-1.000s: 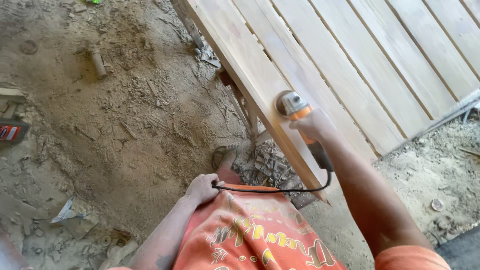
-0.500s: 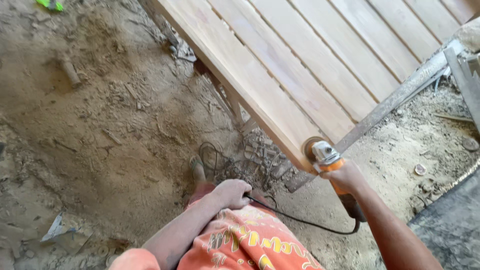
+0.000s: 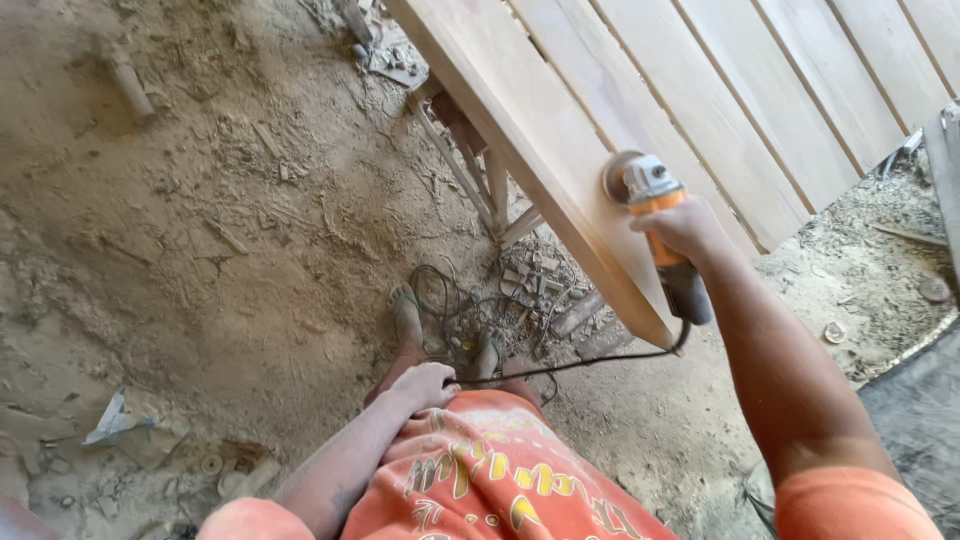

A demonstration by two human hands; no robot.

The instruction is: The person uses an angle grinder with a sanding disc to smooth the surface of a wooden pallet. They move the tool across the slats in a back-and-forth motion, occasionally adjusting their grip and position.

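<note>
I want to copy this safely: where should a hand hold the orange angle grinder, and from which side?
Hold the orange angle grinder by its long body behind the grey head, coming from the cable end, as the right hand does. The spinning disc sits at the front against the pale wooden plank, so fingers stay behind it.

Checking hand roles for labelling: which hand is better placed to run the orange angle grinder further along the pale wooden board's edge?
Right. The right hand already grips the orange angle grinder, its disc against the edge of the pale wooden board. The left hand rests at the orange patterned shorts, away from the board.
</note>
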